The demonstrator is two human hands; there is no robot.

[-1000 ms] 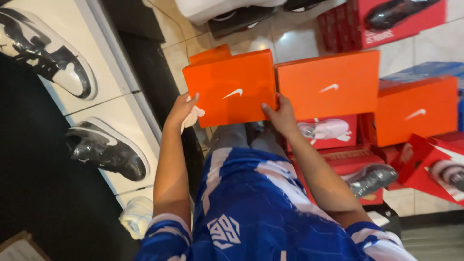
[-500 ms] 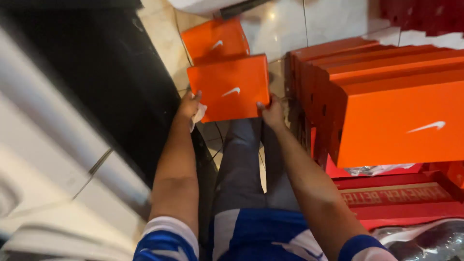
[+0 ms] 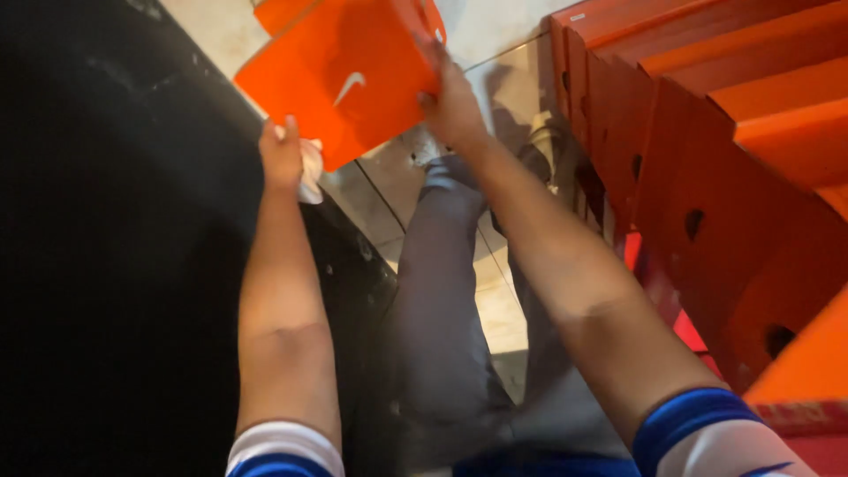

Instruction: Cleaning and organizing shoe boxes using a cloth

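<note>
- Orange shoebox sits upper centre of frame, tilted, held up over pale floor tiles; white curved logo on its facing side; top edge cut off by frame, so full shape not seen.
- Left hand at box's lower-left corner; fingers together, pointing up, pressed vs the box edge; a crumpled white bit, prob. tissue or cloth, tucked under the palm; can't tell how it's gripped.
- Right hand on box's right side, upper centre; fingers wrap the edge, thumb side toward the camera; fingertips hidden behind the box and blurred.
- Both forearms run up from bottom of frame; blue-and-white sleeves cut off at bottom edge.
- Grey trouser legs between the arms, centre; lower body mostly out of view; a shoe or foot near centre-right too dark to make out.
- Stack of orange boxes fills right side, close to the lens, seen end-on w/ round finger holes; count unclear, upper and right parts cut off; something red at lower right, blurred.
- Left third of frame is a black surface; no detail readable.
- A 2nd orange piece at top edge, just above the held box; only a sliver shows.
</note>
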